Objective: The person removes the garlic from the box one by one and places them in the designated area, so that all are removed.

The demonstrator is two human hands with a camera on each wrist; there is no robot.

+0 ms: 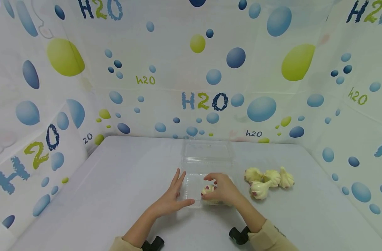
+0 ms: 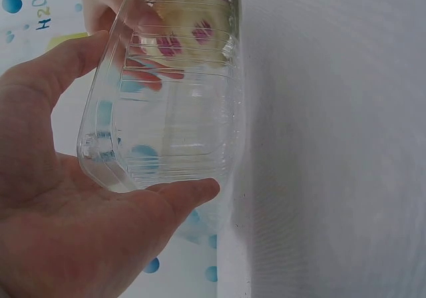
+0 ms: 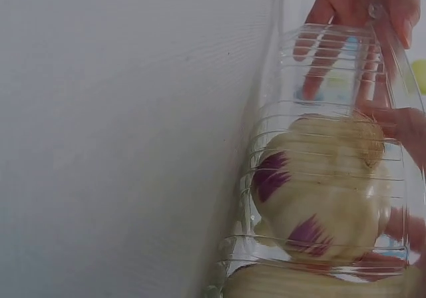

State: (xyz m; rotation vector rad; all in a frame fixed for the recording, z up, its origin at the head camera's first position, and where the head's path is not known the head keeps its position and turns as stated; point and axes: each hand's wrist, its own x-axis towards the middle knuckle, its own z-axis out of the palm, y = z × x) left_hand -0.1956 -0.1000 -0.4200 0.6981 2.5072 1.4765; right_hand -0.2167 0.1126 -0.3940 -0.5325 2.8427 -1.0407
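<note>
An open clear plastic clamshell box (image 1: 191,195) lies on the grey table, its lid (image 1: 207,153) folded back. My left hand (image 1: 182,187) rests against the box's left front corner, fingers straight along the side and thumb (image 2: 190,193) along the front wall (image 2: 173,132). My right hand (image 1: 214,189) reaches into the box from above and grips a white garlic bulb (image 1: 207,190) with purple streaks. In the right wrist view the bulb (image 3: 319,191) shows through the ribbed wall, low in the box. More pale garlic lies under it.
Several loose garlic bulbs (image 1: 267,179) lie on the table (image 1: 122,181) to the right of the box. Curtain walls printed with blue and green bubbles (image 1: 209,87) close in the table at the back and both sides.
</note>
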